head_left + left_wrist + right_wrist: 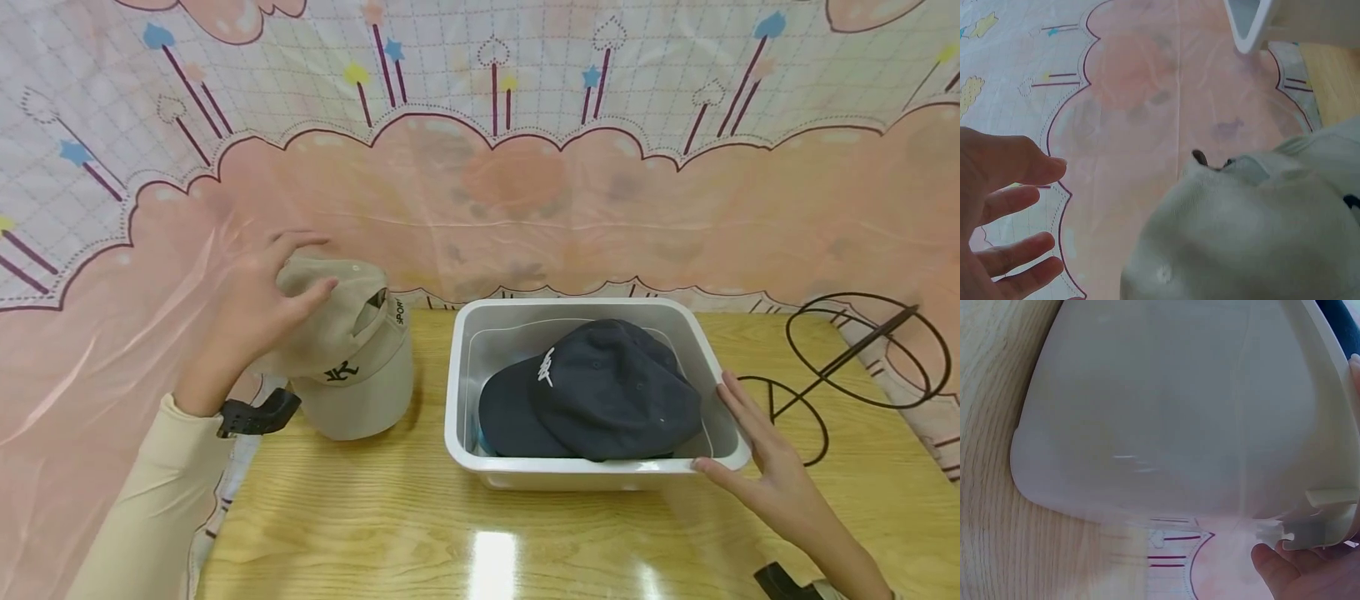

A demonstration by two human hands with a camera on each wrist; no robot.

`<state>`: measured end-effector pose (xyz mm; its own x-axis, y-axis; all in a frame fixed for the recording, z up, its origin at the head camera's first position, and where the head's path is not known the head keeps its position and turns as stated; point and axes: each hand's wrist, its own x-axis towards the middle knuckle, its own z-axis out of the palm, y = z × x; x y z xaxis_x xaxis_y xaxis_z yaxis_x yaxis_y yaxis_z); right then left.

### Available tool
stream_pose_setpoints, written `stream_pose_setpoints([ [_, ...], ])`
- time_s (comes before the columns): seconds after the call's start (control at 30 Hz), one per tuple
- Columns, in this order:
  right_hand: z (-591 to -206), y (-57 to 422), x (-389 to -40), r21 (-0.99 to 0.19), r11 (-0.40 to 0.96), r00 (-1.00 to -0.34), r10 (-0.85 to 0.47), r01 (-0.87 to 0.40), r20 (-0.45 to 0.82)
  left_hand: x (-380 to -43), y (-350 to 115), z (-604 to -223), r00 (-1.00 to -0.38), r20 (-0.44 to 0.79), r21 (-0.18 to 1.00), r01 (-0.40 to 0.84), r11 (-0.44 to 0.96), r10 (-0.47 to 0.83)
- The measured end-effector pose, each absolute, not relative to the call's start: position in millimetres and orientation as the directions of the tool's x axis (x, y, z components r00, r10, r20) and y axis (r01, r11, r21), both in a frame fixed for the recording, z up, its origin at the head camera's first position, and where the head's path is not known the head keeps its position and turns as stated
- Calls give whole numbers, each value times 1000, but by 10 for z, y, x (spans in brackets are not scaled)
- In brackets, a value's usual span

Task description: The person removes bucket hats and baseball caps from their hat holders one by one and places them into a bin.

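Note:
A beige cap (367, 408) with a dark logo stands on the left of the table, its brim toward me and a strap opening above the logo. My left hand (258, 300) is over its left side, thumb and fingers spread. In the left wrist view those fingers (1013, 203) are apart from the cap's crown (1241, 237). A navy cap (607, 383) with a white logo lies in a grey bin (585, 468), brim to the left. My right hand (780, 475) rests at the bin's right front corner, thumb on the front rim and extended fingers along the right side.
A black wire stand (821, 375) with loops lies to the right of the bin. Something blue (486, 446) shows under the navy cap's brim. A patterned pink and white cloth (525, 192) hangs behind the wooden table (375, 525).

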<state>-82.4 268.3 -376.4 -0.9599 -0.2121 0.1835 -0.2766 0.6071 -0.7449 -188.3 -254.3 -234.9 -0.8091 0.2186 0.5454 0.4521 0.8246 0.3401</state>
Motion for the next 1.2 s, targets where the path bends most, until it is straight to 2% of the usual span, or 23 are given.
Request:
stream_pose_setpoints([
  [0.13,-3767,2685,-824,-741,615,-962,-209,-270,177,-1933,-2638,-2372,-812,542,370,464,805,219],
  [0.27,-3773,2687,-826,-740,617,-962,-210,-269,174,-1965,-2741,-2413,-847,497,428,427,796,188],
  [0.43,-3777,2684,-825,-739,617,-962,-208,-269,176,-1991,-2868,-2486,-883,435,447,381,809,175],
  [0.7,-3786,2684,-811,-739,619,-963,-202,-266,177,-2071,-2949,-2618,-871,435,390,410,825,228],
  [1.2,-3794,2678,-787,-737,617,-961,-203,-274,188,-2017,-2889,-2603,-926,349,512,314,799,140],
])
